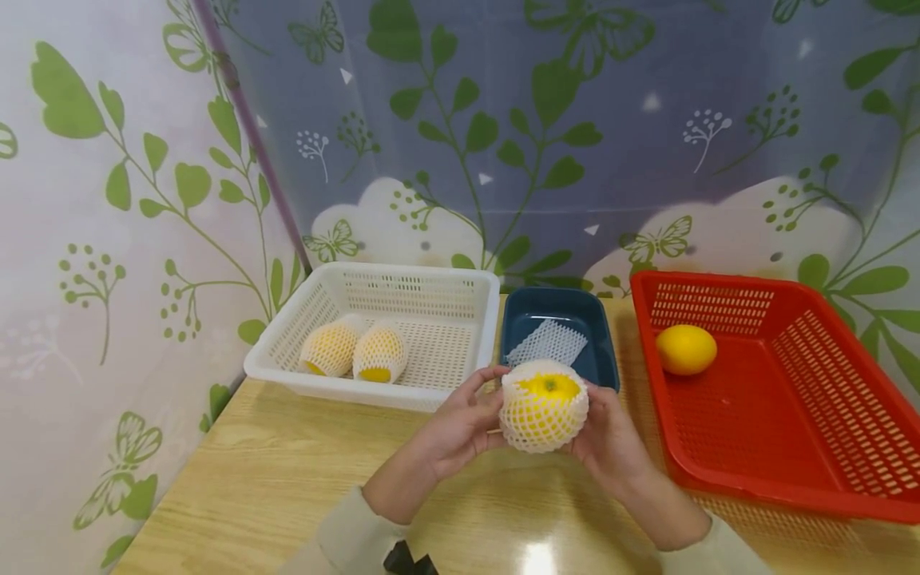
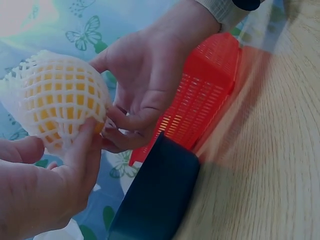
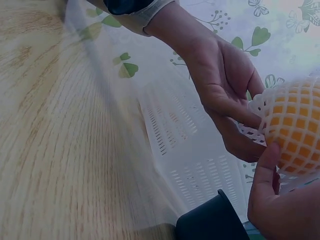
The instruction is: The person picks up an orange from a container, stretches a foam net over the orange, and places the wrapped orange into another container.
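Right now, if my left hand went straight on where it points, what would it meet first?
The netted yellow fruit that your left hand holds; beyond it, probably the blue tray, though depth is unclear.

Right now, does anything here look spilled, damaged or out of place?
Nothing looks spilled or damaged. The only mild oddity is the bare yellow fruit in the red basket: the held fruit and the two fruits in the white basket all wear foam nets.

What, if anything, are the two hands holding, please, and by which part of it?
A yellow fruit in a white foam net, held by its netted sides: the left hand on one, the right hand on the opposite one.
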A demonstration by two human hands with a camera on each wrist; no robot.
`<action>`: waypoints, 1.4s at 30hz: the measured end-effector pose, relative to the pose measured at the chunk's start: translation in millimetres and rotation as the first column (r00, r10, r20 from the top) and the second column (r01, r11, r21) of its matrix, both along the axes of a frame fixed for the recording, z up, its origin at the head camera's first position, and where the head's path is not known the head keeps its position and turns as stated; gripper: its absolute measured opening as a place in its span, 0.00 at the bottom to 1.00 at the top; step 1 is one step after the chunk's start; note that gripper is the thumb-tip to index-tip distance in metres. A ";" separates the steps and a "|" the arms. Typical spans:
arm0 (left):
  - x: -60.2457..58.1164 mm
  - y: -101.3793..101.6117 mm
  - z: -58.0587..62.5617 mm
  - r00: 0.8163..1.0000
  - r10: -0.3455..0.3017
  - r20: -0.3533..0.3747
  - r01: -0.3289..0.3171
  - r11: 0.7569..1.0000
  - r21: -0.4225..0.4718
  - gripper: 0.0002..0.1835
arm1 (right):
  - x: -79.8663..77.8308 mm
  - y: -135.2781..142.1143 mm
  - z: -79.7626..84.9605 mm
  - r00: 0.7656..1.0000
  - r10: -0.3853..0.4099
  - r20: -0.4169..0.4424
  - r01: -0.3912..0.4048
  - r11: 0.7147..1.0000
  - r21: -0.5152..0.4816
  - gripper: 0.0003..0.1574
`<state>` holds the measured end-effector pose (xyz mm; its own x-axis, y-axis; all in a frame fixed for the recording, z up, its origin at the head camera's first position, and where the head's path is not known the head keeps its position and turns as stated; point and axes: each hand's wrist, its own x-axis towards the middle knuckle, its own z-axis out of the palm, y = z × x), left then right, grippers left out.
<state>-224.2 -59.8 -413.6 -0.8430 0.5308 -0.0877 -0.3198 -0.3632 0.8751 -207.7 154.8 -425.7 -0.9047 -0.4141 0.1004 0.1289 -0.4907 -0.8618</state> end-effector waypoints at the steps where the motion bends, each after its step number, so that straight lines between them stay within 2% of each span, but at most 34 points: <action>1: 0.1 0.0 -0.2 1.000 -0.005 -0.005 0.005 1.000 -0.007 0.18 | 0.3 0.1 0.4 1.000 0.000 0.007 0.000 1.000 -0.007 0.32; 5: 0.1 -0.2 -1.7 0.997 -0.048 -0.064 0.043 0.996 -0.074 0.22 | 1.7 0.0 2.0 0.998 -0.016 0.056 0.017 1.000 -0.021 0.31; 8: 0.2 0.2 -2.1 0.985 -0.071 -0.154 0.051 0.990 -0.134 0.26 | 2.5 0.0 2.8 0.996 -0.024 0.084 0.027 0.999 -0.032 0.31; 11: 0.5 1.3 -1.2 0.964 -0.046 -0.263 0.000 0.985 -0.172 0.28 | 1.9 0.5 2.8 0.996 -0.011 0.088 0.016 0.998 -0.054 0.32; 14: 1.5 2.3 0.2 0.943 -0.002 -0.333 -0.057 0.984 -0.167 0.27 | 0.5 0.6 1.6 0.996 0.017 0.088 -0.009 0.996 -0.086 0.33; 16: 2.4 2.9 0.5 0.940 0.013 -0.341 -0.072 0.984 -0.163 0.26 | 0.2 0.4 1.2 0.994 0.032 0.102 -0.021 0.994 -0.103 0.32; 18: 3.0 2.6 0.2 0.938 -0.004 -0.347 -0.057 0.985 -0.165 0.28 | 0.2 0.1 2.1 0.991 0.028 0.131 -0.015 0.994 -0.104 0.29; 22: 2.7 2.1 -0.6 0.920 -0.045 -0.390 -0.037 0.979 -0.200 0.42 | 0.4 -0.1 4.9 0.986 0.024 0.163 -0.012 0.997 -0.071 0.23; 24: 2.5 2.7 -0.6 0.911 -0.054 -0.409 -0.047 0.972 -0.231 0.46 | 0.5 -0.6 4.9 0.987 0.020 0.162 -0.014 0.999 -0.039 0.22; 27: 3.1 4.1 0.3 0.915 -0.038 -0.403 -0.080 0.959 -0.271 0.48 | 1.3 -1.7 5.6 0.987 0.005 0.163 -0.010 1.000 0.029 0.21; 30: 3.1 3.8 0.6 0.921 -0.008 -0.388 -0.107 0.955 -0.275 0.46 | 1.6 -3.4 6.9 0.986 0.001 0.164 -0.018 0.995 0.102 0.20; 34: 1.9 2.3 0.8 0.933 0.021 -0.360 -0.120 0.959 -0.255 0.43 | 2.0 -4.5 9.8 0.983 -0.023 0.181 -0.024 0.967 0.253 0.23; 38: 1.2 0.4 0.3 0.940 0.037 -0.340 -0.128 0.961 -0.247 0.39 | 3.2 -8.3 12.5 0.976 -0.146 0.163 0.072 0.916 0.394 0.21; 40: 1.6 -0.6 0.4 0.940 0.035 -0.340 -0.125 0.961 -0.248 0.38 | 3.6 -10.4 13.0 0.973 -0.200 0.116 0.138 0.904 0.404 0.20; 42: 1.8 -1.2 0.3 0.943 0.025 -0.333 -0.113 0.962 -0.248 0.37 | 4.6 -11.8 14.1 0.971 -0.229 0.066 0.188 0.906 0.378 0.19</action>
